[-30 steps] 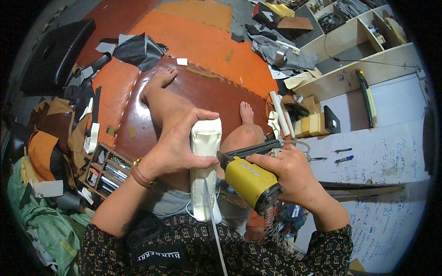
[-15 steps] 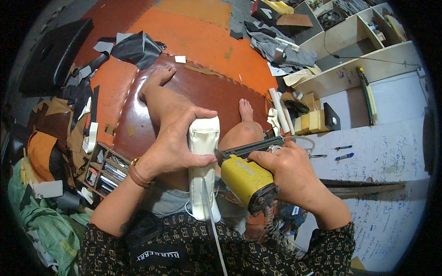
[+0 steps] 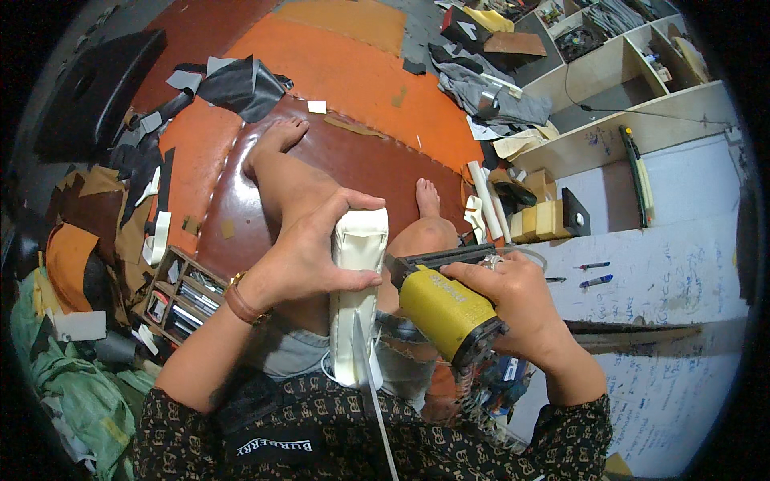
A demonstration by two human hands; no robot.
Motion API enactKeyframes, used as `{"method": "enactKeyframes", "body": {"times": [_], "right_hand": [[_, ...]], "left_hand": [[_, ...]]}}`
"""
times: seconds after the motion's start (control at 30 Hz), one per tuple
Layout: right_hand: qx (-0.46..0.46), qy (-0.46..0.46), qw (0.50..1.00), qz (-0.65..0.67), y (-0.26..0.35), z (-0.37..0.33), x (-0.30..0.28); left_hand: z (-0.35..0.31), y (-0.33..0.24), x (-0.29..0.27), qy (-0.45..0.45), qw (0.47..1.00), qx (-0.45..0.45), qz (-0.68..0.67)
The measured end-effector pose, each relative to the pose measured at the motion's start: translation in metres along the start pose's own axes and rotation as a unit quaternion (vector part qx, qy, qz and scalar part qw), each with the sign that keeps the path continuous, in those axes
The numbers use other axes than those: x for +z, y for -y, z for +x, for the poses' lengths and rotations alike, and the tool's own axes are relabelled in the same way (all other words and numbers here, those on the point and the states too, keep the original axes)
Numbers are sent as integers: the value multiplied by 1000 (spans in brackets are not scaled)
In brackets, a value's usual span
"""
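One cream padded piece (image 3: 361,247) lies lengthwise above the person's grey shorts (image 3: 297,353). It seems light, soft outside and perhaps stiff inside; the smooth cover may slip, so its long side edges look good for holding. The left hand (image 3: 313,255) grips it with thumb and fingers. The right hand (image 3: 517,298) is closed around one yellow staple gun (image 3: 445,311). At least two pens (image 3: 596,281) lie rightward.

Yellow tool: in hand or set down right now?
In hand: the right hand grips the yellow tool, which points toward the cream padded piece in the left hand.
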State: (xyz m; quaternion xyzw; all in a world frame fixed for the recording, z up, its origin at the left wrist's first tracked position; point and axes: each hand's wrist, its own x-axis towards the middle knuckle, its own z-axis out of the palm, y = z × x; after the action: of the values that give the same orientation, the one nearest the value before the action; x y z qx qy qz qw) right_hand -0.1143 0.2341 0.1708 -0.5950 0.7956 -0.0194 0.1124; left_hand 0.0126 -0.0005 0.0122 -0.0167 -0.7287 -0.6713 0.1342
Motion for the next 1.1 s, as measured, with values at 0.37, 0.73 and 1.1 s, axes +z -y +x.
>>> {"method": "enactKeyframes", "body": {"times": [0.37,0.73,1.1], "right_hand": [[-21,-17,1000,-7,-2,5,4],[13,-6,1000,-9,5,7,6],[64,57,996,-19,9,8,-7]], "left_hand": [[1,4,0,-18,1000,16,11],[0,5,3,-37,999,14,16],[-1,4,-9,49,997,40,52]]}}
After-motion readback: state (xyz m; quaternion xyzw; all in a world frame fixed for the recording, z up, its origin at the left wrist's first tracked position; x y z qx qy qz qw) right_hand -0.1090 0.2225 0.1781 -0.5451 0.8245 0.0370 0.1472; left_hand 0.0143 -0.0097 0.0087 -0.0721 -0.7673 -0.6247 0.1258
